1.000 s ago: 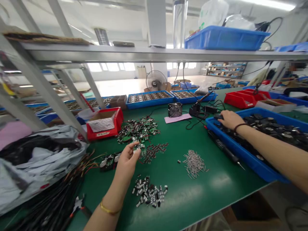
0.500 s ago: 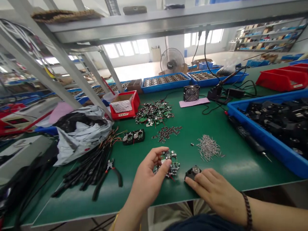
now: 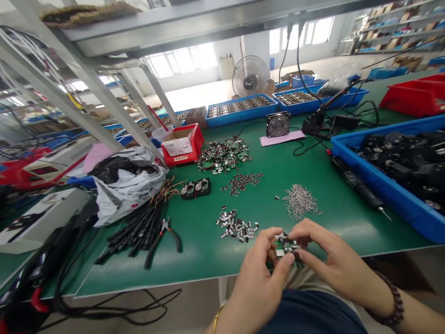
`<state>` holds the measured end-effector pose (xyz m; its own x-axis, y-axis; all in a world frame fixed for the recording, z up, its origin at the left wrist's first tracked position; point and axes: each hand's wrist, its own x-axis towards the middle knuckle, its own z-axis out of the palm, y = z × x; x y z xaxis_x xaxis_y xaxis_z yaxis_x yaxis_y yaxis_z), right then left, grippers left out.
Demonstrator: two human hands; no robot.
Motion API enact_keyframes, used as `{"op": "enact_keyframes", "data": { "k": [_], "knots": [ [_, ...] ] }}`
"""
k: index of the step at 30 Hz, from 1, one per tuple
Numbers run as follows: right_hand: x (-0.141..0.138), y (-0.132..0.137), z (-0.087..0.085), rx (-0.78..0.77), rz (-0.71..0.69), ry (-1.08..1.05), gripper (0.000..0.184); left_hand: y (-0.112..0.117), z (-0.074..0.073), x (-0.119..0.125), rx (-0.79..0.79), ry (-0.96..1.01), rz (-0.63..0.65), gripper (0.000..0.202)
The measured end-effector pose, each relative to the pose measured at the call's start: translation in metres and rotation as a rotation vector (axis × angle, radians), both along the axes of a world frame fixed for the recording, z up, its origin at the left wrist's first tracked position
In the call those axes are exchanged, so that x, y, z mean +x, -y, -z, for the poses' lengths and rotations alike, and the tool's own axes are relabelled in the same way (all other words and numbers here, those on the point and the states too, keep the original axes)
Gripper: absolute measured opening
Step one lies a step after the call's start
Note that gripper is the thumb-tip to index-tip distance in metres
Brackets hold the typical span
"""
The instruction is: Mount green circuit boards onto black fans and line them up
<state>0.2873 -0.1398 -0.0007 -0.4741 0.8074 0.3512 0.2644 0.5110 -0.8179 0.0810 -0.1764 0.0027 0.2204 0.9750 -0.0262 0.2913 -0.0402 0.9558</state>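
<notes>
Left hand [image 3: 260, 273] and right hand [image 3: 330, 260] meeting at the near edge of the green worktop [image 3: 208, 241] — each grip pinched shut on one small green circuit board [image 3: 285, 246], thumbs and fingertips around its edges. Just beyond, a scatter of small components [image 3: 236, 226] and a heap of metal pins [image 3: 299, 202].

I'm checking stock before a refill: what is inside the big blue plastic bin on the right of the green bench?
The big blue plastic bin holds a heap of black round parts with silvery centres. The layers beneath and the bin floor are covered, and its right end runs out of frame.
</notes>
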Motion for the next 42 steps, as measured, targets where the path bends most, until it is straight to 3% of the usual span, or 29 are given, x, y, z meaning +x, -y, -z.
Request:
{"op": "enact_keyframes", "data": {
  "k": [4,6,11,15,20,23,28,33,36,39,42],
  "knots": [
    [0.018,-0.012,0.000,-0.041,0.057,0.034,0.013,0.004,0.015,-0.003,0.263,-0.353,-0.094,0.085],
    [0.026,-0.020,-0.002,-0.068,0.075,0.053,0.015,0.004,0.021,-0.002,0.330,-0.514,-0.132,0.094],
    [0.040,-0.029,-0.004,-0.128,0.114,0.038,0.021,-0.003,0.019,0.011,0.302,-0.788,-0.046,0.085],
    [0.045,-0.025,0.004,-0.136,0.172,0.051,0.021,-0.005,0.011,0.013,0.222,-0.915,-0.060,0.084],
    [0.045,-0.013,0.017,-0.135,0.155,0.099,0.019,0.006,0.005,0.005,0.209,-0.898,-0.047,0.040],
    [0.042,-0.008,0.021,-0.137,0.124,0.130,0.020,0.006,0.003,-0.001,0.271,-0.816,-0.057,0.026],
    [0.041,-0.006,0.021,-0.132,0.130,0.123,0.022,-0.009,0.003,-0.003,0.419,-0.719,0.099,0.061],
    [0.041,-0.004,0.021,-0.126,0.175,0.106,0.020,-0.005,0.009,0.006,0.353,-0.729,0.087,0.044],
    [0.035,-0.001,0.020,-0.101,0.187,0.083,0.016,0.003,0.014,0.007,0.335,-0.665,0.037,0.046],
    [0.027,-0.002,0.020,-0.079,0.155,0.077,0.014,0.003,0.018,0.003,0.372,-0.615,-0.001,0.073],
    [0.020,-0.006,0.020,-0.035,0.137,0.080,0.013,-0.004,0.018,0.000,0.378,-0.613,0.078,0.094]
  ]
}}
